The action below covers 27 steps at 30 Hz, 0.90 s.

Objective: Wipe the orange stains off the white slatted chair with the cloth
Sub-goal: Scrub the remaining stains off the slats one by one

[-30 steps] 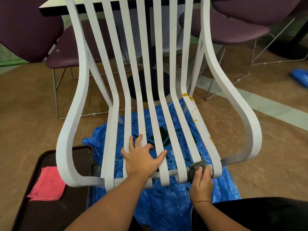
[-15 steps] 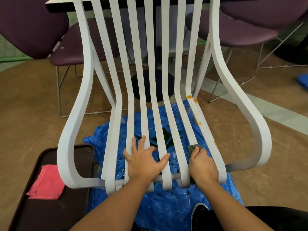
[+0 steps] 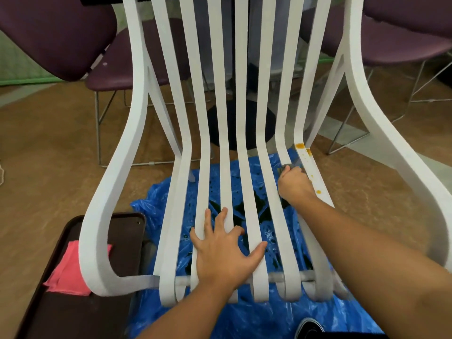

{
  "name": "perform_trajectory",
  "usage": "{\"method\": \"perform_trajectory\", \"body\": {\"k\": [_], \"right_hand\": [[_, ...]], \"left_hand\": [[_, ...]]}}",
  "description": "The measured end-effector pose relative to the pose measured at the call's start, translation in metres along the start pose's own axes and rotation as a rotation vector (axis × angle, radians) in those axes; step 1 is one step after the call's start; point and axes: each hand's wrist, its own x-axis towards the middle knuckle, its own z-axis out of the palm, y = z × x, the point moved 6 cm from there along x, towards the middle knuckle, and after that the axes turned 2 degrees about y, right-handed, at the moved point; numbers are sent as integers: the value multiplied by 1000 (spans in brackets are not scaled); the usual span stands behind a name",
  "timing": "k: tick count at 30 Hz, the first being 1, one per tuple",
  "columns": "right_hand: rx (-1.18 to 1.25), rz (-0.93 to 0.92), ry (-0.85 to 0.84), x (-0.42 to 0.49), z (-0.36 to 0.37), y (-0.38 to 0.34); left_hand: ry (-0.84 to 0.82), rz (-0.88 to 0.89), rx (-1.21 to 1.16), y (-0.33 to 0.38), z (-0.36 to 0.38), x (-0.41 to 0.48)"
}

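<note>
The white slatted chair (image 3: 137, 133) fills the view, its seat slats running toward me. Orange stains (image 3: 300, 146) mark the rightmost slat near the seat's bend, with smaller orange spots (image 3: 318, 191) lower down it. My right hand (image 3: 294, 184) grips a dark grey cloth (image 3: 286, 165), mostly hidden under the fingers, against the slats just below the big stain. My left hand (image 3: 221, 255) rests flat with spread fingers on the middle slats near the front edge.
A blue plastic sheet (image 3: 244, 316) lies on the floor under the chair. A dark tray (image 3: 73, 311) at lower left holds a pink cloth (image 3: 71, 272). Purple chairs (image 3: 56, 33) and a table pedestal (image 3: 241, 123) stand behind. A dark shoe (image 3: 308, 329) shows at the bottom.
My right hand has slid the cloth up the right slats from the front edge toward the orange stain. The left hand stays pressed on the middle slats. The view moved closer.
</note>
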Motion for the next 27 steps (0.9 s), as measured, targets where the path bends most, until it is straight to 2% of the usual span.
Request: {"method": "perform_trajectory", "body": {"k": [2,7,11,14,19,27], "right_hand": [[4,20,3,22,-1,-14],[-66,-71,-50,68,4,-45],[-34,-77,-2,81,1,-59],[-100,-53,-26,83,8,-55],[-189,-113,57,41,-5,-47],[-362,-217,-2,-22,-4,-9]], "left_hand": [[-11,2,-8,0,0,1],[-19,5,-23,0,-1,2],[-32,10,-40,1,-2,2],[-19,5,-63,0,-3,1],[-6,-2,-46,1,-3,0],[14,-7,-33,1,-3,-2]]}}
